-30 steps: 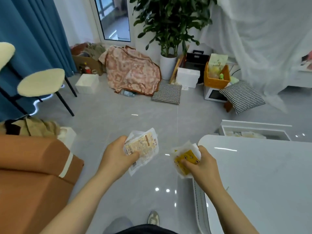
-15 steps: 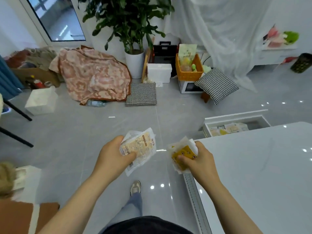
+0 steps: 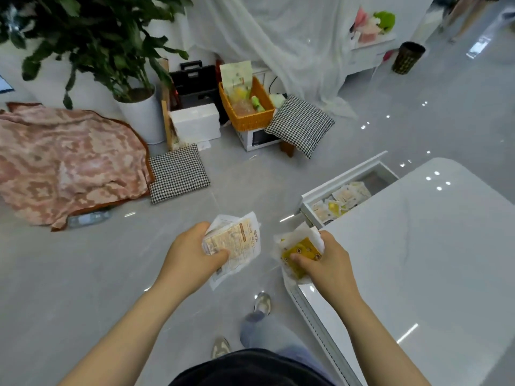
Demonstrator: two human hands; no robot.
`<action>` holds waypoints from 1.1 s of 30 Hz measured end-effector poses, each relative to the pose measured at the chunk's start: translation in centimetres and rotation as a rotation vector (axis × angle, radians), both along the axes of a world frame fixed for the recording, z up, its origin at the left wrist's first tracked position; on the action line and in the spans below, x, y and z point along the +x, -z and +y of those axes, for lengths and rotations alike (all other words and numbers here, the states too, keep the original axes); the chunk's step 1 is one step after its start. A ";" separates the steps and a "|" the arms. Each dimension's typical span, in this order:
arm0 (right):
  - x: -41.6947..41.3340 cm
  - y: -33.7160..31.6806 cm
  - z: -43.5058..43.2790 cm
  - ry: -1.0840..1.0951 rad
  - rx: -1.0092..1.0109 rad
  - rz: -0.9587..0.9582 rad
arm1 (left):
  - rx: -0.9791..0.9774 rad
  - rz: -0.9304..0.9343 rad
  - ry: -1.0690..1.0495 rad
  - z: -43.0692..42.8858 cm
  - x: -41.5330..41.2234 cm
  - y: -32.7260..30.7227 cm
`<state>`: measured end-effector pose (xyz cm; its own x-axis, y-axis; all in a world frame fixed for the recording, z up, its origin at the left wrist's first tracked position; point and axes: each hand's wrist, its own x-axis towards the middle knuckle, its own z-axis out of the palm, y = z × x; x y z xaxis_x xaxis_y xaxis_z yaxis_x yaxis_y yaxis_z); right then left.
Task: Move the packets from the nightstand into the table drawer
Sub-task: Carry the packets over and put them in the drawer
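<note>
A: Two packets were in play. The left hand (image 3: 192, 257) had its fingers and thumb curled round the pale packet (image 3: 237, 243), and the right hand (image 3: 328, 263) pinched the yellow packet (image 3: 299, 253), thumb on top.

B: Which way did they point?

A: The pale packet's long axis ran away from the person, its far end leaning a touch toward the right hand, printed face up. The yellow packet lay much the same, with its far end aimed at the drawer (image 3: 345, 178) ahead of the right hand.

B: And how did they look?

A: The pale packet was a crinkled clear wrapper over a beige slab, with an orange strip of print along one side. The other was a white-edged wrapper showing a yellow square with dark spots. Both were held in the air, apart, with a gap of floor (image 3: 83, 274) showing between them.

B: What was around them?

A: The glossy white table (image 3: 418, 246) spread out to the right of the right hand, which hovered at its corner. The drawer stood open beyond it, with loose packets (image 3: 342, 199) lying inside. The grey tiles shone with glare. Far ahead of the left hand were a pink blanket (image 3: 69, 162), a checked cushion (image 3: 178, 172) and a potted plant (image 3: 111, 37).
</note>
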<state>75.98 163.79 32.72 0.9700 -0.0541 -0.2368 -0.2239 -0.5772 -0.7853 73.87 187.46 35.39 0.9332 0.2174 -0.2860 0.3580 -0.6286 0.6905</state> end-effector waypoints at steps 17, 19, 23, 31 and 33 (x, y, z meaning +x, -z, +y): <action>18.8 2.9 -6.6 0.264 0.071 0.107 | 0.062 0.035 0.282 -6.6 24.7 1.4; 20.1 3.3 -7.4 0.301 0.055 0.131 | 0.060 0.047 0.335 -7.5 27.2 1.9; 23.0 4.4 -8.3 0.384 0.044 0.160 | 0.054 0.067 0.411 -8.8 32.7 2.9; 32.6 5.7 -6.7 0.572 0.087 0.178 | -0.014 0.120 0.578 -8.7 46.3 4.5; 35.4 5.6 -6.0 0.617 0.107 0.175 | -0.016 0.130 0.618 -8.3 50.1 4.5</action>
